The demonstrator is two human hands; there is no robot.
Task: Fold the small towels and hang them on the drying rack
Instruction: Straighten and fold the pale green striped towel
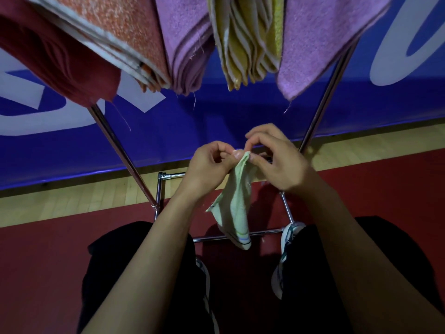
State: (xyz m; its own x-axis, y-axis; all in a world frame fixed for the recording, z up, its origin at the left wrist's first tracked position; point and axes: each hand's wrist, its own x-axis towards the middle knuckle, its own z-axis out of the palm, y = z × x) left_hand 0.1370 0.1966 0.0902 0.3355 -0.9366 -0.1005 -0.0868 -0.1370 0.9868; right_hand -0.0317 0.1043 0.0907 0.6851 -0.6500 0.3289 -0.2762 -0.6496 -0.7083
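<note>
Both the left hand (209,165) and right hand (279,160) pinch the top corner of a pale green terry towel (237,208), which dangles limp near the chrome drying rack (125,150). Fuzzy folded towels (183,44) hang above; beyond lie dark red floor (48,261) and a blue banner (216,112).

The small terry towel (237,203) I hold is pale green with blue-striped hem. Above hang maroon (55,54), speckled orange (115,27), lilac (185,44) and yellow (248,39) towels.

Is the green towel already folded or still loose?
Loose: the green towel dangles crumpled from both hands, pinched at its top.
</note>
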